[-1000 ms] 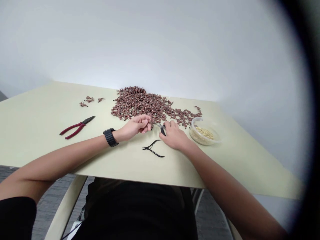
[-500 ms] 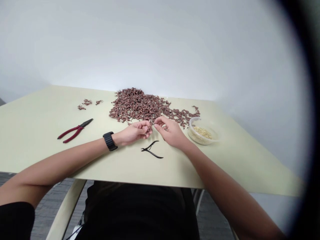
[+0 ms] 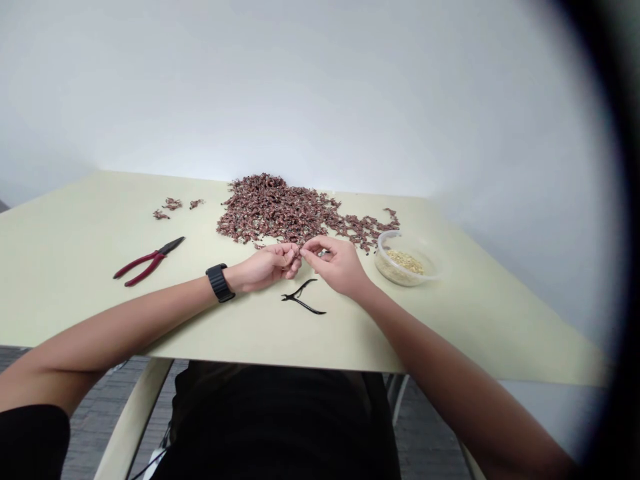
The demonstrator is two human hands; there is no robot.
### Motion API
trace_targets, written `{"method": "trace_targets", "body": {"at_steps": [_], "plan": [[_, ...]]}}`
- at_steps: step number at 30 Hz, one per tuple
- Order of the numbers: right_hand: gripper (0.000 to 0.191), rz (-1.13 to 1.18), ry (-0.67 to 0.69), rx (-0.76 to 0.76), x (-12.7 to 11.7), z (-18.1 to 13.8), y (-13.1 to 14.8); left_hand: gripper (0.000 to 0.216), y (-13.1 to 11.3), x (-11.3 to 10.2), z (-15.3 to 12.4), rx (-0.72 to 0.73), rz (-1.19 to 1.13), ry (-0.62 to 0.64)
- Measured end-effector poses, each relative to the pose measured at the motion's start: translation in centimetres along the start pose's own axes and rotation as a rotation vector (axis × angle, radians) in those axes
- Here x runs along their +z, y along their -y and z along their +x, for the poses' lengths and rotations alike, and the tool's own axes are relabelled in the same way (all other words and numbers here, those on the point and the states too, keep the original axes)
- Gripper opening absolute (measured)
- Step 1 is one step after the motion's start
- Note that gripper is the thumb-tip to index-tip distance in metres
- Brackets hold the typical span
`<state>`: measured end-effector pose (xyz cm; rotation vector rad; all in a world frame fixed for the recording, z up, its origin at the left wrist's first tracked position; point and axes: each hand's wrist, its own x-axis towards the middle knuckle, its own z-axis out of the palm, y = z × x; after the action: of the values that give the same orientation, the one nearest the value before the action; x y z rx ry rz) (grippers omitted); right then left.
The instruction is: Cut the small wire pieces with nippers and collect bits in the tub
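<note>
My left hand [image 3: 270,265], with a black watch [image 3: 220,283] on its wrist, is closed in a pinch on a small reddish-brown piece, perhaps an animal figurine, mostly hidden by the fingers. The fingertips of my right hand [image 3: 337,265] meet it there, pinched together; what they hold is too small to make out. Just beyond both hands spreads a large pile of similar reddish-brown pieces [image 3: 273,210]. Black cuticle nippers [image 3: 303,298] lie on the table in front of the hands.
Pliers with red handles [image 3: 150,261] lie at the left. Several loose brown pieces [image 3: 173,204] are behind them. A clear round plastic bowl [image 3: 384,267] with small gold-coloured bits [image 3: 406,261] stands right of my right hand. A white wall [image 3: 280,87] rises behind the table [image 3: 80,227].
My right hand has moved slightly left, so its fingertips now meet those of my left hand. The left hand has hardly moved.
</note>
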<state>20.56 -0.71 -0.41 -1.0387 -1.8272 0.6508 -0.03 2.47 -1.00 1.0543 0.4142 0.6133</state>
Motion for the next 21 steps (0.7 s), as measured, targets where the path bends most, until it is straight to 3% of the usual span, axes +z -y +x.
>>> {"method": "trace_targets", "body": {"at_steps": [3,6,21], "plan": [[0.03,0.259,0.053,0.14,0.2,0.3,-0.4,0.007,-0.6,0.4,-0.2,-0.083,-0.145,0.04],[0.044,0.377,0.124,0.188,0.3,0.3,-0.7,0.008,-1.0,0.5,-0.4,-0.136,-0.207,0.063],[0.032,0.32,0.005,0.162,1.5,0.1,-0.6,0.023,-0.4,0.6,-0.5,-0.215,-0.057,0.013]]}}
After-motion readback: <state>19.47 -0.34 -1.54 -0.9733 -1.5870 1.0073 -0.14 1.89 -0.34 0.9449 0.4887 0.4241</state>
